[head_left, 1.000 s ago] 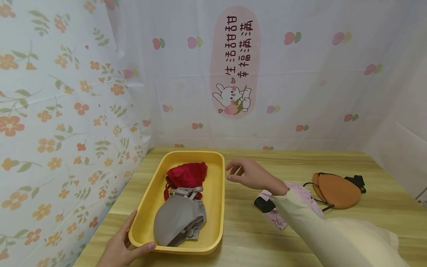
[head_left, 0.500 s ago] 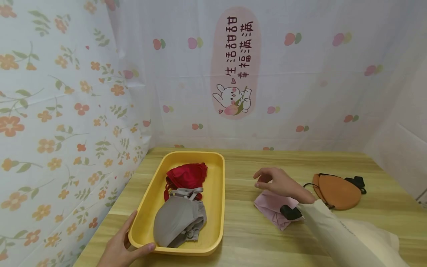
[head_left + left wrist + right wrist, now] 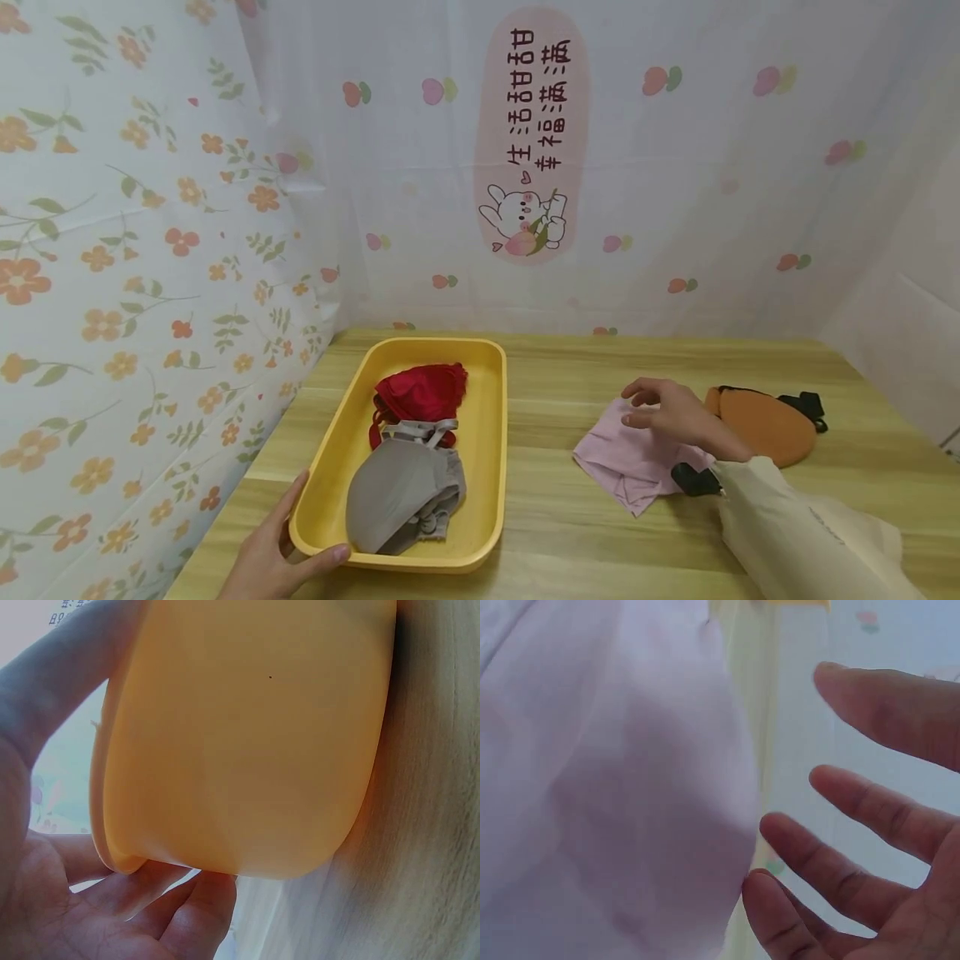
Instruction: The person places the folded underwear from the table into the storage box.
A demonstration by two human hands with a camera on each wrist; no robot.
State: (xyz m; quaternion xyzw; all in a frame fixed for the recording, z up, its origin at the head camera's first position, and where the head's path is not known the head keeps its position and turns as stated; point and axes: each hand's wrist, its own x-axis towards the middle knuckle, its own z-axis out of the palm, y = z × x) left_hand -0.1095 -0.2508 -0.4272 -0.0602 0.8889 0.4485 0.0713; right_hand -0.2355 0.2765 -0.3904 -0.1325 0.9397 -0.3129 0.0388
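Note:
My left hand (image 3: 279, 546) grips the near left corner of a yellow plastic bin (image 3: 501, 433). Its thumb lies along the near rim; in the left wrist view, fingers (image 3: 199, 915) curl against the bin's outer wall (image 3: 247, 750). A red bra (image 3: 423, 392) lies at the far end inside, and a grey bra (image 3: 397, 492) at the near end. Over a folded pink garment (image 3: 618, 458) hovers my right hand (image 3: 667, 412), fingers apart and slightly bent, holding nothing. The right wrist view shows these fingertips (image 3: 776, 825) right at the edge of the pink cloth (image 3: 652, 772).
Two rounded orange-brown pads with black straps (image 3: 768, 425) lie on the wooden table (image 3: 555, 533) to the right, just past my right hand. Flowered sheeting (image 3: 150, 250) closes off the left side, and a printed curtain (image 3: 675, 183) hangs at the back.
My right hand has moved right, from beside the bin's right rim to above the pink garment, uncovering more of it on the left. The left hand and the bin stay put.

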